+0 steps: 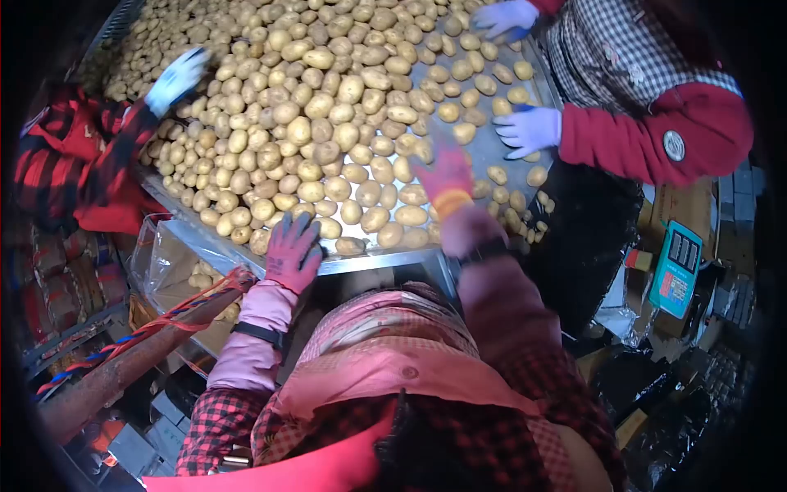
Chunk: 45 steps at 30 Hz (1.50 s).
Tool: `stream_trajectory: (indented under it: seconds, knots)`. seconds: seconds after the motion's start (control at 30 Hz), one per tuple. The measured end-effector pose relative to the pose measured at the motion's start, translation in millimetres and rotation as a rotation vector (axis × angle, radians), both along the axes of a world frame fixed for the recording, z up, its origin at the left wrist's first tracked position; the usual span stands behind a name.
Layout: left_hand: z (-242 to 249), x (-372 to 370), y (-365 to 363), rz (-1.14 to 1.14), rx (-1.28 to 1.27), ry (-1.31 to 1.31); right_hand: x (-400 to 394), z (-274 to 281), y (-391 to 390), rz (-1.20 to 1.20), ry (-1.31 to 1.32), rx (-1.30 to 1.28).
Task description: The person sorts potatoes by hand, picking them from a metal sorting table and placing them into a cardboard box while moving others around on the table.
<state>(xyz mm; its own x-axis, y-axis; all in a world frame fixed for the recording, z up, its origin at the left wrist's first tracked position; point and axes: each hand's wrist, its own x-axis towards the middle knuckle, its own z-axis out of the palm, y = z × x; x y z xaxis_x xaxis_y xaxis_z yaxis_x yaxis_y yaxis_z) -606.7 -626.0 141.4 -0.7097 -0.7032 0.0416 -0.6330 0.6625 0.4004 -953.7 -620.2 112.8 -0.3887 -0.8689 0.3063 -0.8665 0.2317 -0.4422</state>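
Observation:
A heap of potatoes (316, 111) covers a metal sorting table (370, 261). At the front edge, my left hand (292, 250), in a pink glove with dark fingertips, lies with its fingers spread. Its fingertips are beside the nearest potatoes, and it grips nothing. My right hand (447, 168), in a similar glove with an orange cuff, reaches over the potatoes at the table's right part. Motion smears its fingers, so whether they hold a potato cannot be made out.
Across on the right, a co-worker's two lavender-gloved hands (529, 131) are over the potatoes. On the left is another person's pale-gloved hand (179, 78). A clear plastic bag (168, 258), a rusty bar (135, 365) and a teal scale (676, 266) stand around.

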Motion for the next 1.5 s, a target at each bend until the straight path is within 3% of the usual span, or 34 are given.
stream_trajectory:
  seconds: [0.03,0.1,0.17,0.23,0.27,0.33,0.37,0.4,0.47,0.5,0.6,0.67,0.7,0.77,0.83,0.87,0.9,0.93,0.97,1.0,1.03,1.07,1.17,1.2,1.33,1.47,1.5]
  knots:
    - [11.2,-9.0,2.3,0.056,0.016,-0.005,-4.4,-38.0,-6.5,0.104,0.22,-0.036]
    - [19.7,-30.1,7.4,0.17,0.171,0.301,11.4,6.7,-9.5,0.078,-0.06,0.136]
    - [42.7,-78.4,18.2,0.434,0.991,0.984,47.8,24.1,10.8,0.291,-0.448,0.149]
    - [46.2,-94.8,10.3,-0.013,0.609,0.586,80.3,62.8,57.6,0.613,-0.402,0.194]
    - [37.1,-90.8,12.2,0.062,1.003,0.819,72.0,71.3,71.1,0.688,-0.288,0.19]
    - [17.7,-75.3,13.4,0.328,1.593,1.043,24.8,59.9,79.4,0.449,-0.565,0.341]
    - [14.8,-68.3,14.6,0.525,1.78,1.029,-1.1,56.9,80.7,0.243,-0.695,0.204]
    - [18.9,-65.4,18.3,0.583,1.795,1.008,-28.6,50.6,73.5,0.052,-0.609,0.278]
    - [17.2,-72.6,30.5,0.569,1.86,1.154,-63.9,7.5,58.4,-0.112,-0.031,0.141]
    - [12.9,-76.3,34.3,0.557,1.886,1.233,-67.8,-1.4,42.0,-0.105,-0.017,0.271]
    - [2.9,-85.5,36.6,0.323,1.769,1.107,-66.3,1.5,2.9,-0.088,-0.03,0.632]
    - [-3.7,-91.7,34.3,0.228,1.722,1.058,-52.3,15.7,12.5,-0.048,-0.197,0.398]
    - [32.0,-111.7,31.8,0.453,1.762,1.037,-43.1,24.1,27.1,-0.026,-0.281,0.291]
    - [47.8,-131.0,30.2,0.63,2.004,1.169,-9.2,55.5,53.1,0.321,-0.555,0.371]
    - [36.7,-124.6,31.4,0.464,1.835,0.928,10.6,67.6,81.1,0.48,-0.392,0.293]
    - [31.3,-121.4,32.3,0.387,1.742,0.815,0.9,58.5,75.2,0.438,-0.591,0.195]
    - [40.6,-121.8,37.0,0.537,1.875,0.918,-19.6,49.7,63.9,0.38,-0.621,0.184]
    - [35.7,-112.0,37.2,0.449,1.823,0.943,-43.6,20.2,52.4,0.253,-0.566,0.182]
    - [39.5,-103.7,38.1,0.422,1.86,0.95,-56.1,14.1,34.2,0.115,-0.313,0.118]
    - [39.7,-101.3,39.0,0.398,1.837,0.95,-66.7,9.1,10.2,0.111,-0.243,0.103]
    - [39.5,-99.6,40.3,0.374,1.814,0.952,-73.9,10.9,-19.6,0.101,-0.153,0.271]
    - [38.8,-98.0,41.6,0.378,1.743,0.908,-84.0,-21.0,-42.9,0.165,0.053,0.316]
    - [42.8,-87.2,39.9,0.359,1.815,0.894,-79.0,-27.7,-108.6,0.233,0.291,0.936]
    - [27.1,-78.5,46.2,0.396,1.814,0.925,-79.9,-16.3,-117.0,0.282,0.22,1.03]
    - [43.0,-66.9,54.8,0.592,1.813,0.966,-68.8,-3.3,-112.7,0.258,0.231,0.979]
    - [41.1,-50.2,57.5,0.448,1.69,1.131,-80.9,6.8,-64.4,0.119,-0.122,0.468]
    - [41.8,-43.0,57.0,0.5,1.717,1.193,-83.2,7.8,-47.4,0.149,-0.289,0.299]
